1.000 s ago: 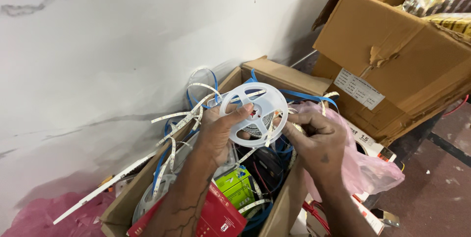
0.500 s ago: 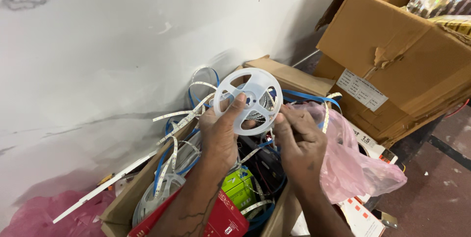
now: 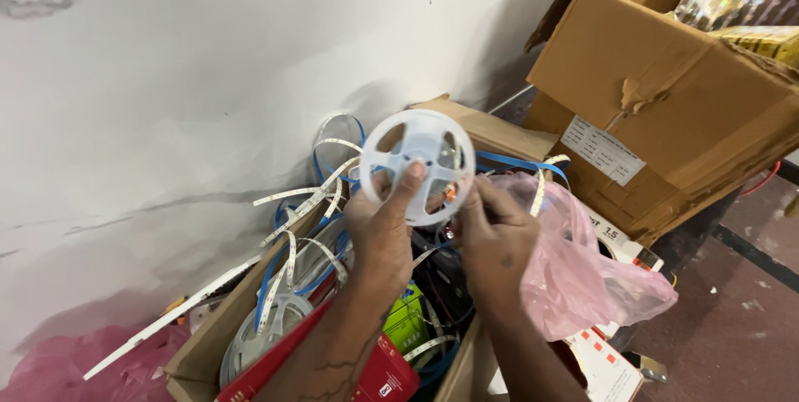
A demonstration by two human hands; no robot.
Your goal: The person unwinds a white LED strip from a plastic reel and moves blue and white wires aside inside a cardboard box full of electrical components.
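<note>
Both hands on white reel (image 3: 419, 166) above cluttered cardboard box (image 3: 200, 352)
left hand (image 3: 381, 227) fingers clamped on reel rim; right hand (image 3: 491, 235) fingers pinch its edge, tips partly hidden; box base cut off; wall (image 3: 166, 77) close behind

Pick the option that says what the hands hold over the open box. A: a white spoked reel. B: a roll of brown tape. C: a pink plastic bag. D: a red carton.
A: the left hand grips the white reel by its rim with the thumb on its face, and the right hand pinches at its lower right edge, above the box.
</note>
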